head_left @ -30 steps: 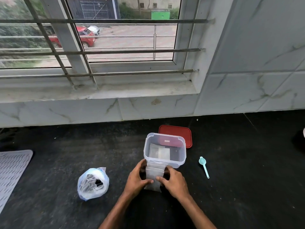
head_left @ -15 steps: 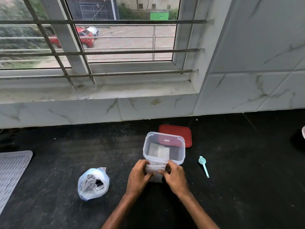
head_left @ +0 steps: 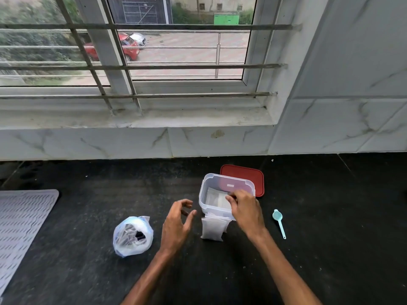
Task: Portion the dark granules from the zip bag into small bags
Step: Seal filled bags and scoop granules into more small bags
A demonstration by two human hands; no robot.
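A crumpled clear bag of dark granules point(head_left: 132, 236) lies on the black counter point(head_left: 88, 271), left of my hands. A clear plastic container point(head_left: 206, 205) stands in the middle with white small bags point(head_left: 214, 198) inside. Another flat stack of small bags point(head_left: 211, 228) lies on the counter against the container's front wall. My right hand point(head_left: 245, 209) reaches over the container's rim, its curled fingertips pinching the edge of a small bag inside. My left hand point(head_left: 177, 224) hovers between the granule bag and the container, fingers loosely spread and holding nothing.
A red lid point(head_left: 244, 176) lies flat behind the container. A teal scoop point(head_left: 278, 223) lies on the counter to the right. A grey ribbed mat point(head_left: 19, 230) covers the far left. The tiled wall and window sill point(head_left: 154, 119) rise behind.
Both hands have let go of the stack of small bags in front of the container. My right hand rose into the container; my left hand drew back to the left and opened.
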